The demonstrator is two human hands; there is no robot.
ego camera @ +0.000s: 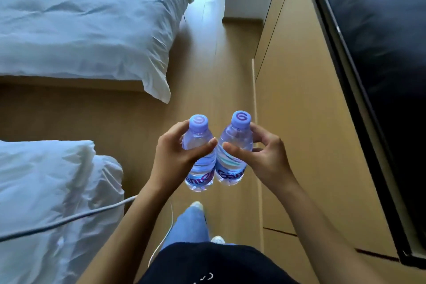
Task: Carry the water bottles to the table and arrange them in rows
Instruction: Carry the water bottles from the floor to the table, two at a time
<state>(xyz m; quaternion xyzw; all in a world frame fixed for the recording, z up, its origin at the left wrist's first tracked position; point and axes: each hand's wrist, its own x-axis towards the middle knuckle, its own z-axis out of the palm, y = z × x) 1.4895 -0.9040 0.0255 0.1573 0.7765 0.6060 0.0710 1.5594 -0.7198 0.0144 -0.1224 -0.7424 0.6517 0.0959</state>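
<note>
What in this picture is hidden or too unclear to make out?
Head view only:
- The table for the rows: outside the picture.
- Label on the left bottle: partly covered by the left hand.
- Label on the right bottle: partly covered by the right hand, cut by the bottle's curve.
- Dark glossy panel: only a blurred reflection.
- Beds: cut off by the left edge.

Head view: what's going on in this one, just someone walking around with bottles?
A person is carrying two water bottles, one per hand, above a wooden floor between two beds and a wooden cabinet. The left hand grips the left bottle; the right hand grips the right bottle. Both bottles are capped, roughly upright and held close together. No table is in view, so neither bottle has been set down yet.
</note>
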